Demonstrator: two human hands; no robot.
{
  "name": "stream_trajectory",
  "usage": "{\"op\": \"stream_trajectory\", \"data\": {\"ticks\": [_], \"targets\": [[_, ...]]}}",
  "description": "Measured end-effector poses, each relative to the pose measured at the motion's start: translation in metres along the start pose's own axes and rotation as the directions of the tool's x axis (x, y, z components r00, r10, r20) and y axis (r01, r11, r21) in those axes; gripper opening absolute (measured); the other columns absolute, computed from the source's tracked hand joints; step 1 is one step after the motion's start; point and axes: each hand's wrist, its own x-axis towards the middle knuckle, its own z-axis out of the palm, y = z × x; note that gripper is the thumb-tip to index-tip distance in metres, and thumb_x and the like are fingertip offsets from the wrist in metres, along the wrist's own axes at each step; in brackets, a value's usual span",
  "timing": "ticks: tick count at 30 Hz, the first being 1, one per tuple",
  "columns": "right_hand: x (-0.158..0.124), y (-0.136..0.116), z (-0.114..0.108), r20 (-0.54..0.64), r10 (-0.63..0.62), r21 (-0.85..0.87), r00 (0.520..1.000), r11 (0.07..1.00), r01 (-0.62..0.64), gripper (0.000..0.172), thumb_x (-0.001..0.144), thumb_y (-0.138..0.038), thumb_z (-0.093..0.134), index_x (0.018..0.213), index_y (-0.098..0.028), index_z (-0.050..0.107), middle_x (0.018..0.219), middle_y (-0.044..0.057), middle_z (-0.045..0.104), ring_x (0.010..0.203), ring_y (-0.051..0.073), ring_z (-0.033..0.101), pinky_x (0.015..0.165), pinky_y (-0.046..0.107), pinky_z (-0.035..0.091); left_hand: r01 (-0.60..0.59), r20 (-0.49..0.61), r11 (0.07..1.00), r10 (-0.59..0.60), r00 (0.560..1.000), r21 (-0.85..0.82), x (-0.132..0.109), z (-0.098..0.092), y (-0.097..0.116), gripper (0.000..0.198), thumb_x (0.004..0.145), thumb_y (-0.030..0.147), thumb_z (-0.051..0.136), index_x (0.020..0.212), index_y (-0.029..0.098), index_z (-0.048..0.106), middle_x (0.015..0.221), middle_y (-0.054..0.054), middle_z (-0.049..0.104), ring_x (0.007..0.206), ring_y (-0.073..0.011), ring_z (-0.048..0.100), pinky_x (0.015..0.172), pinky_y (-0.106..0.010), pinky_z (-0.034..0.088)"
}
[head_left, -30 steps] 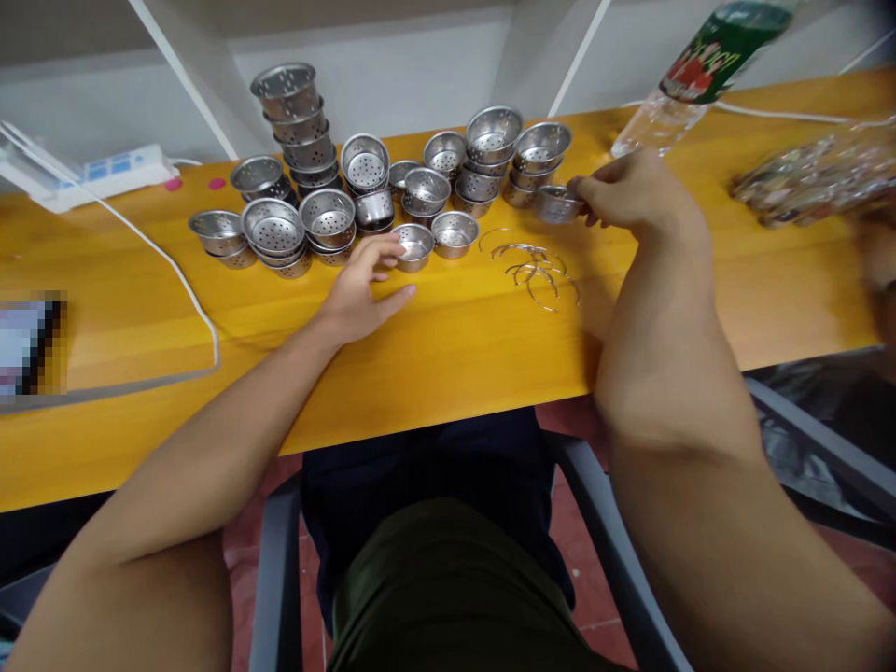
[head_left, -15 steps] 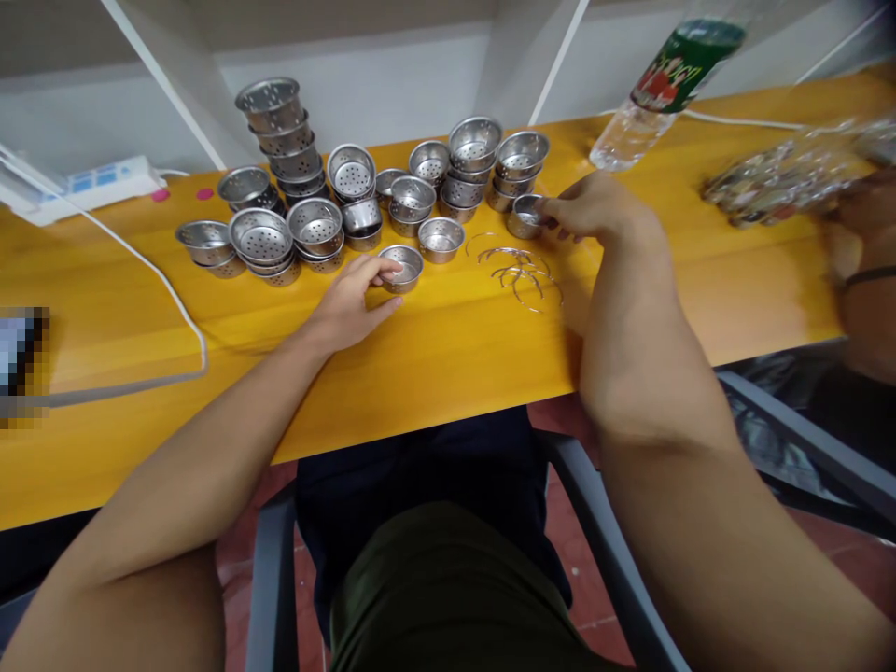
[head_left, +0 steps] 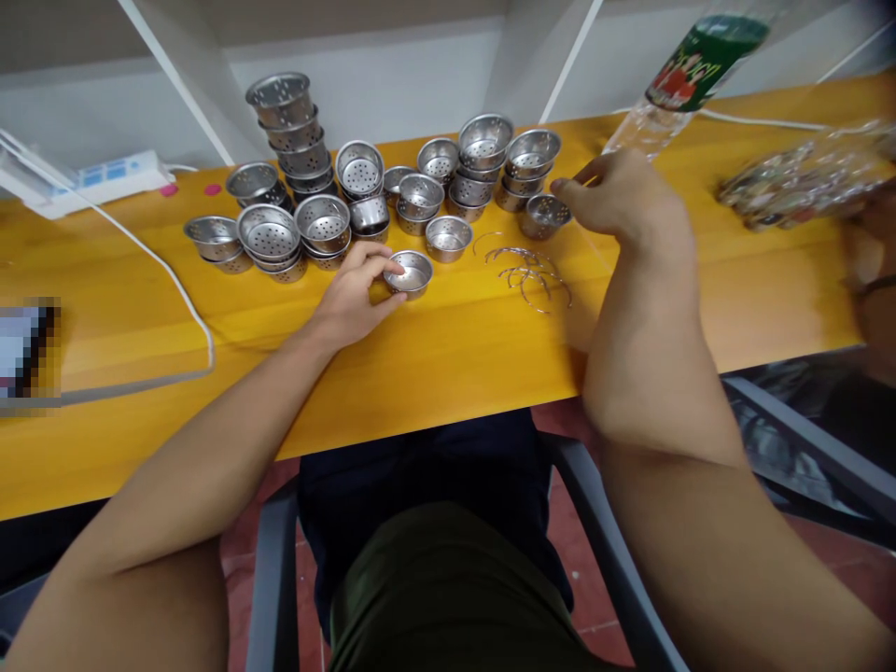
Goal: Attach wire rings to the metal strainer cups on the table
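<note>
My left hand [head_left: 357,297] rests on the table, fingers apart, around the left side of a shallow metal cup [head_left: 413,278]. Its index fingertip lies at the cup's rim and the thumb is by the near side. My right hand [head_left: 620,196] hovers just right of another small perforated metal cup [head_left: 544,217], its thumb and index finger apart with nothing visible between them; the other fingers are hidden. Several thin curved metal wires [head_left: 528,277] lie between my hands. One more small cup [head_left: 449,239] stands behind the left one.
Perforated metal cups stand in stacks along the back, including a tall stack [head_left: 298,131]. A plastic bottle [head_left: 690,75] stands behind my right hand. At right, another person's arm reaches a clear bag [head_left: 791,182]. A power strip [head_left: 105,182] and white cable [head_left: 164,266] lie left.
My right hand has drawn back and up from the small cup at the right, which stays on the table. My left hand stays by its cup. The view has shifted slightly.
</note>
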Motion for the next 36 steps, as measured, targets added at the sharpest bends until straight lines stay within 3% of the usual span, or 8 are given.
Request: {"op": "stream_trajectory", "data": {"ticks": [4, 6, 11, 16, 21, 27, 32, 36], "targets": [[-0.005, -0.003, -0.002, 0.041, -0.185, 0.033, 0.982, 0.982, 0.184, 0.029, 0.123, -0.012, 0.073, 0.138, 0.002, 0.094, 0.131, 0.027, 0.093, 0.100, 0.020, 0.071, 0.089, 0.039, 0.050, 0.040, 0.018, 0.999, -0.040, 0.999, 0.020, -0.001, 0.000, 0.001, 0.059, 0.100, 0.027, 0.105, 0.155, 0.028, 0.082, 0.188, -0.017, 0.068, 0.181, -0.0440, 0.067, 0.151, -0.065, 0.061], [-0.004, -0.004, 0.000, 0.182, -0.287, 0.020, 0.941, 0.957, 0.288, 0.020, 0.116, -0.001, 0.074, 0.121, -0.004, 0.093, 0.105, 0.015, 0.090, 0.085, 0.017, 0.067, 0.081, 0.036, 0.050, 0.062, 0.044, 0.998, -0.063, 0.997, 0.012, -0.001, 0.001, 0.002, 0.069, 0.101, 0.032, 0.105, 0.165, 0.029, 0.079, 0.195, -0.018, 0.066, 0.185, -0.0457, 0.065, 0.156, -0.068, 0.056], [0.001, -0.012, 0.018, 0.462, -0.282, -0.063, 0.841, 0.935, 0.349, 0.031, 0.112, 0.004, 0.074, 0.090, -0.016, 0.081, 0.073, 0.004, 0.075, 0.068, 0.016, 0.064, 0.069, 0.034, 0.050, 0.070, 0.078, 0.997, -0.071, 0.994, 0.020, 0.001, 0.004, 0.001, 0.059, 0.104, 0.035, 0.102, 0.160, 0.031, 0.084, 0.179, -0.014, 0.081, 0.173, -0.0432, 0.075, 0.154, -0.070, 0.058], [0.005, -0.018, 0.037, 0.418, -0.260, -0.140, 0.871, 0.928, 0.344, 0.034, 0.106, 0.005, 0.075, 0.085, -0.021, 0.073, 0.076, 0.003, 0.071, 0.070, 0.018, 0.060, 0.069, 0.037, 0.049, 0.057, 0.057, 0.998, -0.055, 0.997, -0.020, 0.002, 0.005, -0.001, 0.021, 0.105, 0.032, 0.101, 0.121, 0.027, 0.089, 0.160, -0.012, 0.082, 0.151, -0.0369, 0.084, 0.140, -0.060, 0.070], [0.011, -0.014, 0.041, 0.429, -0.332, -0.159, 0.840, 0.888, 0.432, 0.030, 0.106, 0.000, 0.077, 0.086, -0.023, 0.073, 0.085, 0.004, 0.074, 0.077, 0.021, 0.061, 0.074, 0.041, 0.048, 0.014, -0.046, 0.998, -0.016, 0.999, -0.058, 0.003, 0.002, 0.002, 0.028, 0.107, 0.044, 0.104, 0.113, 0.027, 0.083, 0.168, -0.014, 0.079, 0.160, -0.0377, 0.079, 0.140, -0.058, 0.071], [0.009, -0.009, 0.031, 0.278, -0.471, 0.135, 0.837, 0.882, 0.451, 0.025, 0.104, -0.003, 0.083, 0.095, -0.025, 0.073, 0.100, 0.009, 0.083, 0.087, 0.025, 0.067, 0.084, 0.044, 0.057, 0.022, -0.058, 0.990, -0.030, 0.998, -0.139, 0.000, 0.007, 0.006, 0.031, 0.110, 0.042, 0.100, 0.117, 0.026, 0.074, 0.179, -0.017, 0.075, 0.169, -0.0394, 0.076, 0.138, -0.061, 0.072], [0.013, -0.007, 0.033, 0.141, -0.506, 0.268, 0.851, 0.847, 0.459, 0.027, 0.098, 0.010, 0.076, 0.109, -0.014, 0.083, 0.106, 0.011, 0.088, 0.089, 0.020, 0.068, 0.089, 0.039, 0.061, -0.023, -0.129, 0.958, -0.015, 0.991, -0.285, 0.003, 0.018, -0.009, 0.090, 0.100, 0.058, 0.111, 0.170, 0.037, 0.059, 0.174, -0.015, 0.076, 0.162, -0.0367, 0.081, 0.127, -0.054, 0.078], [0.027, 0.004, 0.038, 0.102, -0.564, 0.250, 0.820, 0.812, 0.527, 0.029, 0.090, 0.010, 0.082, 0.102, -0.015, 0.089, 0.095, 0.008, 0.088, 0.083, 0.023, 0.073, 0.091, 0.043, 0.067, -0.103, -0.199, 0.959, 0.050, 0.979, -0.264, 0.007, 0.022, -0.018, 0.115, 0.093, 0.074, 0.117, 0.183, 0.039, 0.054, 0.156, -0.011, 0.080, 0.152, -0.0350, 0.085, 0.127, -0.050, 0.076]]}}
